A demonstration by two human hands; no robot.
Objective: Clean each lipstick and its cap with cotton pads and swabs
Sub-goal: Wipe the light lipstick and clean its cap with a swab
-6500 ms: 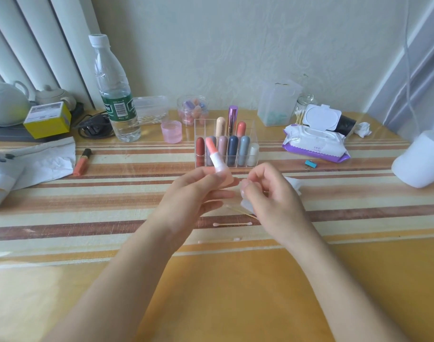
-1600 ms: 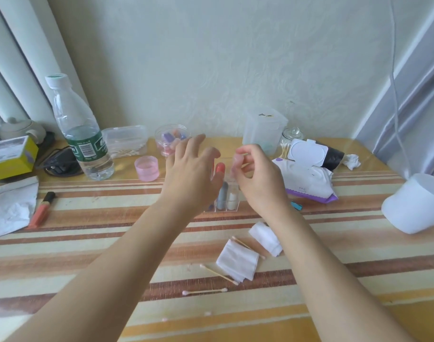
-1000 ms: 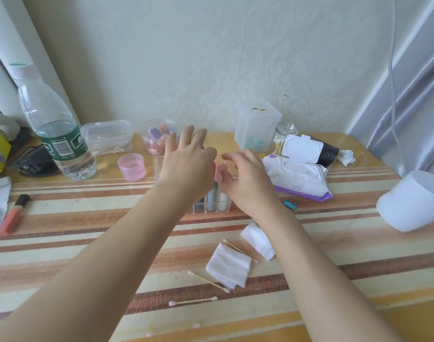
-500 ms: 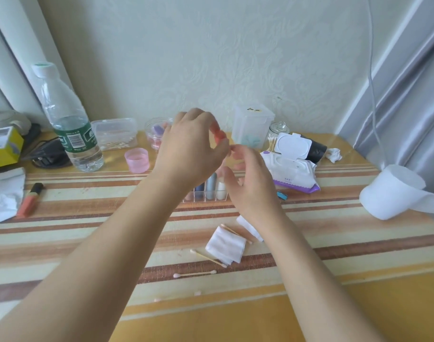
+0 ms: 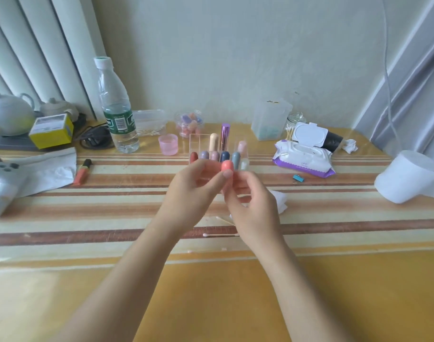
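Note:
A coral capped lipstick stands upright between both my hands, just in front of the clear organiser that holds several lipsticks. My left hand pinches it with thumb and fingertips near the top. My right hand curls its fingers round the lower part, which is hidden. White cotton pads lie on the table behind my right hand. Cotton swabs lie beside my right wrist.
A water bottle, a pink cup and a jar of small caps stand at the back. A wet-wipe pack lies right of the organiser, a white paper roll far right. An orange lip tube lies left.
Both hands drew back from the organiser toward me, bringing out a coral lipstick; it now stands between both hands above the table.

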